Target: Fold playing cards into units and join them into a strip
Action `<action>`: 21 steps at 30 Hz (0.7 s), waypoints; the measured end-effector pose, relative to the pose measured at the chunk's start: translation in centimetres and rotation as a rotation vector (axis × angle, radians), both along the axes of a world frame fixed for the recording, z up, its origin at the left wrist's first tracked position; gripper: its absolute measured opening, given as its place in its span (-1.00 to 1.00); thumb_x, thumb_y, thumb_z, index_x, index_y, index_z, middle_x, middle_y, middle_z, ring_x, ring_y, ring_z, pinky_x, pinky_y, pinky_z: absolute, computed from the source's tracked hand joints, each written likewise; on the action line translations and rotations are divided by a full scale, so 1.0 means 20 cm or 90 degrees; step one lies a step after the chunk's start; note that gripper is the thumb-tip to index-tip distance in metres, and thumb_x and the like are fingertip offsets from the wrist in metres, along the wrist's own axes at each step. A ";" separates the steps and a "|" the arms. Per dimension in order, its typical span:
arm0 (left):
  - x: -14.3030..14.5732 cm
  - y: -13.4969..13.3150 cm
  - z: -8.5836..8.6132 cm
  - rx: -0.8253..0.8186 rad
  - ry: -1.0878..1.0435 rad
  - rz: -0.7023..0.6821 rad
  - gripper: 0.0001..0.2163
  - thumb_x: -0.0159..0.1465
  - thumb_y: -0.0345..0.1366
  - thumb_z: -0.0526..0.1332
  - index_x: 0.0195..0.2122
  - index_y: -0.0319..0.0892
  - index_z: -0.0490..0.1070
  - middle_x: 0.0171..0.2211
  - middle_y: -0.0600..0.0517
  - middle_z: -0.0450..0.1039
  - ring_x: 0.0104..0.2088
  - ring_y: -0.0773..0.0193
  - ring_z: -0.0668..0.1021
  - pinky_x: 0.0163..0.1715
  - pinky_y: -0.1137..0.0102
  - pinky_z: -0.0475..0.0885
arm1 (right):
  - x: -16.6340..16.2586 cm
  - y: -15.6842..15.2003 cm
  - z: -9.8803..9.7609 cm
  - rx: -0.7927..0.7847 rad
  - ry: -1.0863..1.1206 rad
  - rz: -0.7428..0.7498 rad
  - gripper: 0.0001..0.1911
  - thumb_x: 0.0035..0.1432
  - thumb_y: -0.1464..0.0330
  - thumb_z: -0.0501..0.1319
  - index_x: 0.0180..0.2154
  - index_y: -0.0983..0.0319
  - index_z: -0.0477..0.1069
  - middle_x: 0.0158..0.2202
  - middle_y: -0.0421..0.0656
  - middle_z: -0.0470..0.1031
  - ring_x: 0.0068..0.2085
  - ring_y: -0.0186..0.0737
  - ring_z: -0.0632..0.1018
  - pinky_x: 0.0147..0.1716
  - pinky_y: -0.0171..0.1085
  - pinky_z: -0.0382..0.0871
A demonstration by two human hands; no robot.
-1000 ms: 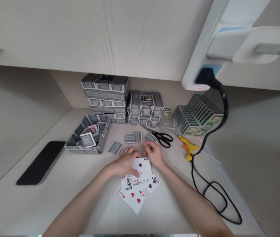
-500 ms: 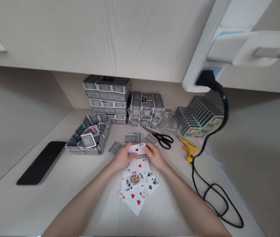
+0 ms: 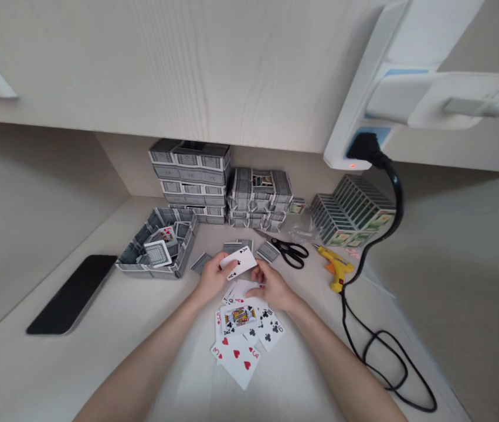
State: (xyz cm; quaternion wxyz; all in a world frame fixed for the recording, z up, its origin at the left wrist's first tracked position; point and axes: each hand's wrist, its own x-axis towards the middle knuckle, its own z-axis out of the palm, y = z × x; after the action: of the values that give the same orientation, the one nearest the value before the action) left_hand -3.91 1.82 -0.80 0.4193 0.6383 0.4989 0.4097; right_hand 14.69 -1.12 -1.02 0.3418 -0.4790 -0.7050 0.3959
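The left hand [image 3: 213, 276] grips a black ace [image 3: 244, 257] between thumb and fingers; the right hand [image 3: 277, 288], thumb and fingers parted, lies just beside it, over a spread of face-up cards [image 3: 236, 361]. Farther back lie face-down cards [image 3: 267, 252] and black-handled scissors [image 3: 294, 256], with a yellow glue gun [image 3: 338, 268] to their right. At left, an open box [image 3: 148, 272] of patterned cards holds loose cards [image 3: 158, 254] near a black phone [image 3: 71, 296].

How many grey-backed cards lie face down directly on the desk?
4 visible: one card partly behind the left hand, a second and third side by side beyond the held card, a fourth by the scissors. More may be hidden.
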 end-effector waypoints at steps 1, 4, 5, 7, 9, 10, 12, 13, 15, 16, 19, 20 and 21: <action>0.00 0.00 0.00 -0.011 -0.008 0.000 -0.74 0.11 -0.07 0.14 -0.47 -0.20 0.29 -0.67 0.16 0.27 -0.63 0.39 0.31 -0.61 0.51 0.18 | 0.00 0.00 0.00 -0.010 0.014 -0.004 -0.42 -0.32 0.32 0.42 -0.19 0.19 0.25 -0.37 -0.26 0.32 -0.46 -0.37 0.30 -0.45 -0.33 0.24; 0.01 0.00 -0.01 -0.033 -0.020 0.009 -0.74 0.11 -0.07 0.14 -0.46 -0.19 0.29 -0.70 0.16 0.27 -0.66 0.39 0.32 -0.66 0.52 0.16 | 0.02 0.00 0.02 -0.006 0.027 0.010 -0.28 -0.42 0.28 0.45 -0.14 0.20 0.25 -0.22 -0.18 0.32 -0.36 -0.31 0.34 -0.39 -0.30 0.27; 0.01 0.00 -0.01 -0.035 -0.023 0.013 -0.74 0.10 -0.07 0.14 -0.46 -0.19 0.28 -0.70 0.16 0.28 -0.66 0.39 0.32 -0.66 0.52 0.16 | 0.02 -0.01 0.02 0.003 0.017 0.022 -0.18 -0.48 0.26 0.46 -0.09 0.20 0.23 -0.18 -0.15 0.31 -0.28 -0.24 0.36 -0.32 -0.27 0.28; 0.00 0.00 -0.01 -0.033 -0.032 0.018 -0.74 0.10 -0.08 0.15 -0.47 -0.20 0.28 -0.69 0.15 0.29 -0.65 0.39 0.33 -0.65 0.52 0.17 | 0.02 -0.02 0.04 0.019 -0.016 0.045 -0.03 -0.54 0.23 0.47 0.00 0.20 0.17 -0.13 -0.11 0.30 -0.14 -0.14 0.33 -0.19 -0.19 0.26; 0.00 0.00 -0.01 -0.032 -0.043 0.012 -0.74 0.10 -0.08 0.15 -0.46 -0.20 0.29 -0.66 0.14 0.31 -0.62 0.38 0.35 -0.63 0.52 0.20 | 0.02 -0.04 0.05 0.026 -0.046 0.061 0.00 -0.52 0.21 0.47 0.04 0.20 0.13 -0.14 -0.11 0.31 -0.10 -0.10 0.32 -0.13 -0.15 0.23; 0.00 0.00 0.00 -0.032 -0.047 0.007 -0.74 0.11 -0.08 0.14 -0.45 -0.20 0.29 -0.65 0.13 0.32 -0.61 0.38 0.36 -0.62 0.52 0.21 | 0.02 -0.04 0.05 0.027 -0.055 0.066 -0.02 -0.49 0.21 0.46 0.04 0.19 0.13 -0.16 -0.12 0.32 -0.10 -0.10 0.32 -0.13 -0.15 0.23; 0.00 0.00 0.00 -0.032 -0.047 0.001 -0.74 0.11 -0.08 0.14 -0.44 -0.21 0.30 -0.63 0.13 0.33 -0.60 0.38 0.36 -0.61 0.52 0.21 | 0.02 -0.05 0.05 0.036 -0.056 0.070 -0.10 -0.42 0.24 0.45 0.02 0.19 0.15 -0.18 -0.12 0.33 -0.12 -0.11 0.33 -0.13 -0.15 0.23; 0.00 0.00 0.00 -0.030 -0.043 0.004 -0.74 0.11 -0.07 0.14 -0.43 -0.21 0.30 -0.63 0.13 0.32 -0.60 0.38 0.36 -0.61 0.52 0.21 | 0.02 -0.05 0.04 0.046 -0.051 0.067 -0.13 -0.38 0.26 0.44 0.02 0.19 0.15 -0.18 -0.12 0.34 -0.12 -0.12 0.33 -0.13 -0.14 0.23; 0.01 -0.01 0.01 -0.026 -0.037 0.016 -0.73 0.10 -0.07 0.15 -0.43 -0.21 0.31 -0.63 0.14 0.31 -0.61 0.39 0.34 -0.63 0.52 0.20 | 0.02 -0.05 0.03 0.071 -0.029 0.047 -0.14 -0.33 0.30 0.42 0.04 0.20 0.12 -0.16 -0.10 0.33 -0.10 -0.11 0.33 -0.10 -0.13 0.23; 0.01 -0.01 0.01 -0.025 -0.037 0.021 -0.72 0.09 -0.06 0.16 -0.43 -0.21 0.31 -0.64 0.14 0.30 -0.62 0.40 0.34 -0.63 0.52 0.20 | 0.02 -0.05 0.02 0.081 -0.010 0.030 -0.13 -0.32 0.31 0.42 0.06 0.19 0.09 -0.14 -0.09 0.32 -0.09 -0.11 0.33 -0.08 -0.12 0.22; 0.03 -0.02 0.03 -0.039 -0.066 0.007 -0.72 0.09 -0.05 0.16 -0.45 -0.21 0.30 -0.67 0.16 0.27 -0.66 0.41 0.32 -0.67 0.52 0.19 | 0.01 -0.04 -0.01 0.074 0.065 -0.036 -0.08 -0.30 0.31 0.41 0.10 0.18 0.03 -0.11 -0.08 0.29 -0.12 -0.15 0.36 -0.10 -0.14 0.25; 0.03 -0.02 0.03 -0.051 -0.085 -0.004 -0.71 0.09 -0.05 0.16 -0.47 -0.21 0.29 -0.68 0.17 0.27 -0.68 0.41 0.32 -0.68 0.51 0.19 | 0.01 -0.04 -0.02 0.064 0.086 -0.062 -0.08 -0.29 0.30 0.41 0.10 0.18 0.02 -0.11 -0.08 0.28 -0.14 -0.16 0.37 -0.13 -0.16 0.28; 0.03 -0.02 0.03 -0.067 -0.109 -0.017 -0.70 0.10 -0.04 0.15 -0.48 -0.21 0.28 -0.69 0.16 0.28 -0.69 0.41 0.33 -0.69 0.51 0.20 | 0.00 -0.03 -0.03 0.055 0.101 -0.087 -0.09 -0.30 0.29 0.41 0.09 0.18 0.03 -0.11 -0.07 0.28 -0.16 -0.17 0.39 -0.16 -0.17 0.30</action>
State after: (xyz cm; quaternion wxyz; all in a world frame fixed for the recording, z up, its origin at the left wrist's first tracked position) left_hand -3.29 1.35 -0.15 0.4987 0.5850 0.4734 0.4301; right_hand 14.74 -1.69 -1.60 0.4431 -0.4778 -0.6577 0.3779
